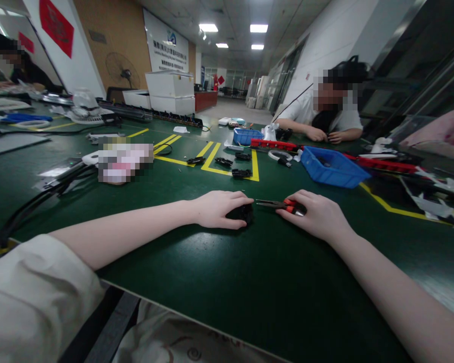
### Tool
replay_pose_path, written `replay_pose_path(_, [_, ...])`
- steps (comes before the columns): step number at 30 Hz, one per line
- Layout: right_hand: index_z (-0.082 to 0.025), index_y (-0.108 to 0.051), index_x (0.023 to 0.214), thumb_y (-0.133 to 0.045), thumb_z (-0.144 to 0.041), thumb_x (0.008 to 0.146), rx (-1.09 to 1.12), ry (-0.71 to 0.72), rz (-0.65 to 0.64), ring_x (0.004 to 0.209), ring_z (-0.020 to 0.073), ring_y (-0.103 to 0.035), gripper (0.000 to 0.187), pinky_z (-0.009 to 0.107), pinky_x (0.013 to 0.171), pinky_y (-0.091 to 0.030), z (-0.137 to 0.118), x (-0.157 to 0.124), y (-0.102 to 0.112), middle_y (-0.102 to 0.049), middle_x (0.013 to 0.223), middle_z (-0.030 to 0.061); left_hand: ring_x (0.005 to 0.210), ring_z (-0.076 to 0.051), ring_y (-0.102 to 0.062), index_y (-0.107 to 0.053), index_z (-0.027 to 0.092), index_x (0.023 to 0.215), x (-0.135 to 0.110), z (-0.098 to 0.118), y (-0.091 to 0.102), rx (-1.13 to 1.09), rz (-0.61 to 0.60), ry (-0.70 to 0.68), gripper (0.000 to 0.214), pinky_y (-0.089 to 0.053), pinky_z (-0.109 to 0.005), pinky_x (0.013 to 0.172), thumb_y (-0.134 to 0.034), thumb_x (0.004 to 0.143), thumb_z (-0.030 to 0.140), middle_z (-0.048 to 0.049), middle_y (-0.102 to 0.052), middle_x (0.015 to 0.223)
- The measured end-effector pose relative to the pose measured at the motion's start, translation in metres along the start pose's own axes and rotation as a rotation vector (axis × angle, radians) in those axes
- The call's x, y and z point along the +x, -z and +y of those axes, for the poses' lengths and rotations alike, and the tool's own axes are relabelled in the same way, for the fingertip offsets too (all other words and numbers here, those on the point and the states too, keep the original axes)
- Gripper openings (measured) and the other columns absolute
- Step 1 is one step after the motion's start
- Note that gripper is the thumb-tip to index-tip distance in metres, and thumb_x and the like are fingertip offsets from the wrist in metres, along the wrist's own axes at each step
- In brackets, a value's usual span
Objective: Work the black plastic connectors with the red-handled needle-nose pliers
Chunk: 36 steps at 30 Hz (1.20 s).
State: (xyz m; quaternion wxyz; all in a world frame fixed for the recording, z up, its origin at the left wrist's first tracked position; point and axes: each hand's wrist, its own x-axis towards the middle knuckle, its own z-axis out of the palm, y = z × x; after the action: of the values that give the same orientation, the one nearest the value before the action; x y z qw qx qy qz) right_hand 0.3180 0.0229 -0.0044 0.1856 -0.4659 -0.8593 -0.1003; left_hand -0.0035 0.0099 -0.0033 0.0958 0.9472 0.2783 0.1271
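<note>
My left hand (221,209) is closed around a small black part (246,215) just above or on the green tabletop; the fingers cover much of it, and its exact kind I cannot make out. To its right, my right hand (318,212) grips needle-nose pliers (289,205) with red-orange handles. Their thin jaws (267,203) point left toward the black part, with a small gap between. Beyond the hands, several similar black parts lie around a yellow-taped rectangle, among them one (242,173) near its front right corner.
A blue bin (335,169) stands right of the taped area, and a smaller blue basket (245,135) farther back. Red strips (274,144) and white scraps lie by them. Cables (34,206) run along the left. Across the table sits another person (335,111).
</note>
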Motion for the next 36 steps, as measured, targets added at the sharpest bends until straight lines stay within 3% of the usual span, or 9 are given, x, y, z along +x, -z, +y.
replay_pose_path(12, [-0.022, -0.071, 0.097, -0.049, -0.07, 0.096, -0.034, -0.024, -0.074, 0.083, 0.026, -0.067, 0.053, 0.039, 0.066, -0.052, -0.006, 0.003, -0.002, -0.071, 0.1, 0.011, 0.137, -0.031, -0.061, -0.049, 0.015, 0.154, 0.0, -0.001, 0.0, -0.015, 0.024, -0.024, 0.064, -0.051, -0.041, 0.112, -0.058, 0.102, 0.051, -0.0163, -0.053, 0.159])
replay_pose_path(15, [-0.021, -0.072, 0.115, -0.051, -0.073, 0.093, -0.1, -0.011, -0.114, 0.093, 0.0303, -0.07, 0.061, 0.045, 0.078, -0.056, 0.003, -0.004, 0.002, -0.073, 0.111, 0.0141, 0.142, -0.03, -0.058, -0.05, 0.016, 0.155, 0.0, -0.002, -0.001, -0.011, 0.024, -0.029, 0.063, -0.049, -0.04, 0.115, -0.058, 0.102, 0.051, -0.0151, -0.049, 0.163])
replay_pose_path(18, [-0.017, -0.062, 0.141, -0.052, -0.079, 0.089, -0.15, -0.028, -0.076, 0.111, 0.0388, -0.069, 0.082, 0.056, 0.093, -0.055, 0.019, -0.018, 0.005, -0.07, 0.13, 0.0201, 0.146, -0.03, -0.055, -0.049, 0.017, 0.156, 0.0, -0.003, -0.002, 0.0, 0.026, -0.031, 0.063, -0.047, -0.039, 0.118, -0.057, 0.103, 0.051, -0.0143, -0.047, 0.165])
replay_pose_path(23, [-0.019, -0.058, 0.146, -0.048, -0.08, 0.092, 0.014, -0.121, -0.128, 0.115, 0.0349, -0.069, 0.082, 0.051, 0.095, -0.059, 0.038, -0.039, 0.002, -0.069, 0.132, 0.0174, 0.146, -0.03, -0.055, -0.048, 0.018, 0.158, 0.0, -0.003, -0.002, -0.005, 0.014, -0.034, 0.063, -0.048, -0.041, 0.118, -0.054, 0.105, 0.051, -0.0137, -0.046, 0.166])
replay_pose_path(28, [-0.02, -0.065, 0.136, -0.055, -0.081, 0.087, 0.0, -0.146, -0.023, 0.098, 0.0346, -0.072, 0.078, 0.049, 0.077, -0.061, 0.029, -0.043, 0.005, -0.07, 0.121, 0.0165, 0.145, -0.031, -0.056, -0.048, 0.02, 0.158, 0.0, -0.002, 0.0, -0.021, 0.002, -0.043, 0.061, -0.049, -0.042, 0.116, -0.054, 0.105, 0.05, -0.0137, -0.047, 0.165])
replay_pose_path(31, [-0.021, -0.068, 0.123, -0.059, -0.085, 0.081, 0.001, -0.189, -0.046, 0.078, 0.0307, -0.072, 0.077, 0.044, 0.057, -0.056, 0.022, -0.043, 0.011, -0.072, 0.114, 0.0147, 0.146, -0.031, -0.055, -0.048, 0.02, 0.158, 0.0, -0.002, 0.0, -0.029, 0.004, -0.048, 0.061, -0.049, -0.044, 0.117, -0.053, 0.106, 0.05, -0.0143, -0.047, 0.165])
replay_pose_path(36, [-0.025, -0.068, 0.107, -0.065, -0.087, 0.075, 0.032, -0.209, -0.081, 0.065, 0.0291, -0.07, 0.069, 0.04, 0.05, -0.051, 0.022, -0.042, 0.016, -0.076, 0.089, 0.0096, 0.146, -0.032, -0.055, -0.049, 0.022, 0.158, -0.001, -0.001, -0.001, -0.017, 0.015, -0.049, 0.06, -0.05, -0.045, 0.117, -0.055, 0.105, 0.048, -0.0141, -0.045, 0.167])
